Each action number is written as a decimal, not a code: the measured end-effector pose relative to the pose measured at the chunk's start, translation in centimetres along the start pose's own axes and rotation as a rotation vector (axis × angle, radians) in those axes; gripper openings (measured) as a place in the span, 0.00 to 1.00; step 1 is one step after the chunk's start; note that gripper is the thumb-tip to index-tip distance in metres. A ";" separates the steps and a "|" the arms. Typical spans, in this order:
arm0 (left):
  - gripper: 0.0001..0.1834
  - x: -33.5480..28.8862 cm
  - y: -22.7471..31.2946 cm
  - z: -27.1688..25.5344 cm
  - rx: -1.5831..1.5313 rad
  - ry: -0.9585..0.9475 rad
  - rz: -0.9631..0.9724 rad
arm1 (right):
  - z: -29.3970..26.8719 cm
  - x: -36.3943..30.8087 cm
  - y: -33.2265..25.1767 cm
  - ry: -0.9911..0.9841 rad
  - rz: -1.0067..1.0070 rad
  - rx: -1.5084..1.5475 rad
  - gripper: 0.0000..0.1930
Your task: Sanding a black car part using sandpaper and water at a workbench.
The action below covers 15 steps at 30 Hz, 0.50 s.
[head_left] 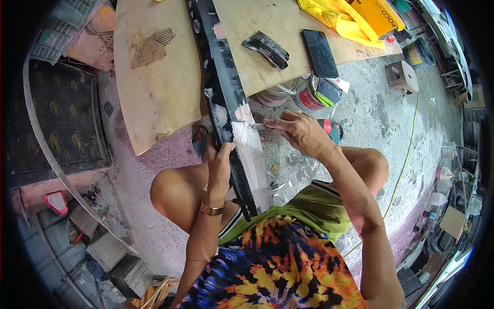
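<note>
A long black panel (225,77) with patches of pale filler runs from the far side of the table toward my lap. My left hand (220,167) grips its left edge near the close end, thumb on top and fingers hidden underneath. White filler (242,135) covers the close part of its right side, with pinkish patches farther up. My right hand (300,133) pinches a thin flat spreader (259,126), whose tip meets the filler at the panel's right edge. Most of the spreader is hidden by the fingers.
On the wooden table (164,98) lie a torn cardboard piece (153,47), a curved black part (266,49), a phone (319,52), a yellow cloth (337,20) and a yellow box (378,15). Paint cans (310,95) stand below its edge. A stool (402,77) and a hose (409,144) are at right.
</note>
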<state>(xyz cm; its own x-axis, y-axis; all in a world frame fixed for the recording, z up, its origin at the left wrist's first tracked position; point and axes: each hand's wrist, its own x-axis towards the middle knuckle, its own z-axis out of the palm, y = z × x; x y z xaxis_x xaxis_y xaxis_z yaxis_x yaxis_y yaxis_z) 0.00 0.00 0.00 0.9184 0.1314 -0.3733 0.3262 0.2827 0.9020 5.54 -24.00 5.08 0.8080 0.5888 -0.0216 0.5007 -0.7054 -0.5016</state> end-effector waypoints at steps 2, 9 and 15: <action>0.18 -0.1 -0.1 -0.4 0.027 0.026 0.001 | 0.4 0.1 0.0 0.038 -0.016 0.007 0.20; 0.16 0.4 1.6 -0.9 0.056 0.007 0.063 | 1.9 0.9 -1.7 0.138 0.022 -0.059 0.20; 0.14 0.4 1.0 -0.5 0.019 -0.010 0.039 | 1.7 0.7 -1.5 0.070 0.067 -0.109 0.21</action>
<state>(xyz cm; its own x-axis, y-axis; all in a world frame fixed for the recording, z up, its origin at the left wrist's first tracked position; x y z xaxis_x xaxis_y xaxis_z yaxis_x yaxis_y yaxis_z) 0.60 0.82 0.62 0.9327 0.1320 -0.3357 0.2943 0.2596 0.9198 4.83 -21.89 4.30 0.8585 0.5127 0.0103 0.4726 -0.7832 -0.4041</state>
